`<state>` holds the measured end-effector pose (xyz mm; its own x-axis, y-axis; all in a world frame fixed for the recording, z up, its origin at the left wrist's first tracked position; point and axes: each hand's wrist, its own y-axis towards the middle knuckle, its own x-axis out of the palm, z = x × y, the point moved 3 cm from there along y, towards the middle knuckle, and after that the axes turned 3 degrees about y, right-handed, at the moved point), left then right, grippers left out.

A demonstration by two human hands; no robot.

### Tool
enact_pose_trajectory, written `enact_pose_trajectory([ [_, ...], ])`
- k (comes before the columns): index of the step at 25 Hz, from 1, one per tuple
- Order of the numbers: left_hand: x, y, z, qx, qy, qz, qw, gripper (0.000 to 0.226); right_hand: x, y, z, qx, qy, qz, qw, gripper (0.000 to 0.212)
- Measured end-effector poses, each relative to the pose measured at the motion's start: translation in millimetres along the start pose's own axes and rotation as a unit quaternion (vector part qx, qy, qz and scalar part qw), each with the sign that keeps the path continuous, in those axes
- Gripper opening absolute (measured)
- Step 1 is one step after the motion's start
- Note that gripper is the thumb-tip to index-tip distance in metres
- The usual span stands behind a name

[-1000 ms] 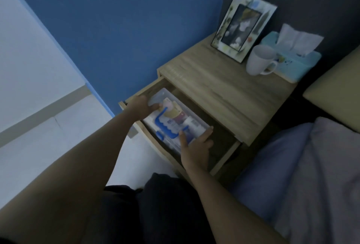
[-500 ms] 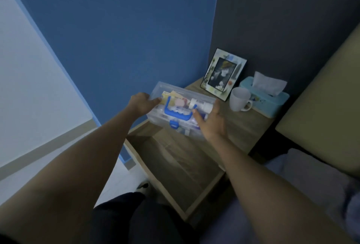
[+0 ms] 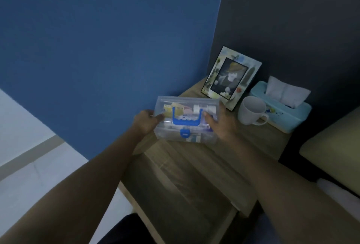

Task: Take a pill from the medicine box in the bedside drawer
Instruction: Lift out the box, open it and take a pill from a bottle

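clear medicine box (image 3: 186,121) lengthwise left-right, blue latch toward camera, left hand (image 3: 146,123) and right hand (image 3: 222,125) grip clamping its ends

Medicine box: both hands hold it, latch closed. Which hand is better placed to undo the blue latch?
Probably the right hand. Its thumb lies on the medicine box lid beside the handle, nearer the blue latch. The left hand grips the far end and can steady it.
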<state>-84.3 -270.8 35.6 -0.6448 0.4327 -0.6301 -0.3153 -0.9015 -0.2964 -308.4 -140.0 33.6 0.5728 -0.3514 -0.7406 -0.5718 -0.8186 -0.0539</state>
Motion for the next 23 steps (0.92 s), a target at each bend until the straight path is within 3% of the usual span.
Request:
enact_pose_trajectory([
  [4,9,6,-4,0.040,0.039,0.019,0.998,0.050,8,1,17,-0.017,0.033,0.016,0.999,0.067],
  [6,13,1,-7,0.036,0.006,0.040,0.999,0.056,10,1,19,-0.015,0.028,0.007,0.999,0.068],
  [8,22,-12,-14,-0.010,-0.095,0.081,0.992,0.069,10,3,18,-0.020,-0.020,0.018,0.999,0.070],
  [11,57,-45,-28,-0.155,-0.279,0.115,0.941,0.080,3,5,6,-0.112,-0.143,0.045,0.982,0.064],
  [12,73,-54,-29,-0.172,-0.295,0.075,0.937,0.077,4,6,2,-0.156,-0.173,0.016,0.972,0.059],
  [15,107,-66,-11,-0.079,-0.298,-0.039,0.951,0.043,12,10,5,-0.206,-0.208,-0.090,0.952,0.054],
  [19,111,-55,0,-0.041,-0.307,-0.044,0.950,0.026,19,12,14,-0.214,-0.194,-0.089,0.953,0.053],
  [23,110,-49,-12,-0.025,-0.326,-0.062,0.943,0.026,20,15,15,-0.217,-0.183,-0.082,0.955,0.053],
])
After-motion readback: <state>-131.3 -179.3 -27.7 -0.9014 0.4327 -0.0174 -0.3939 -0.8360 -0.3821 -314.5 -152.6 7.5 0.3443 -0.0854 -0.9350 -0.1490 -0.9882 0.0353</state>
